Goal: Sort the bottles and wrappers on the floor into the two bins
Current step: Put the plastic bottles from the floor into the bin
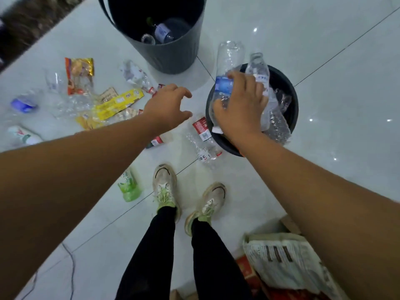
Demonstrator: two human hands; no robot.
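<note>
**Sorting at the small black bin, head view.** The fingers [245, 82] of the right hand [240, 107] were curled over a crushed clear blue-labelled bottle [225, 84]. They grasped it around the label, above the left rim of the small black bin [227, 146]. The bottle's upper end rose past that rim.

A second clear bottle [259, 72] stood neck-up in the bin, touching the same fingers. Whether it was also grasped cannot be told. Crumpled clear plastic [279, 124] filled the right side of the bin.

The left hand [167, 107] hovered just left of the bin. Its fingers [184, 92] were spread and loosely curved, released and holding nothing.

On the floor [324, 61], just beside the bin's left wall, lay a red-labelled bottle [203, 137]. Beyond the small bin and to its left stood the tall grey bin [168, 57], with bottles inside.

Well left of the small bin lay the following:
- a yellow wrapper [119, 101];
- an orange wrapper [79, 74];
- a blurred blue-and-clear bottle [23, 102];
- a white bottle [25, 135].

A green bottle [129, 188] lay on the near side of the bin, to its left, beside the person's shoes [164, 187]. A printed sack [287, 260] lay nearer still, below the bin and under the right forearm.
</note>
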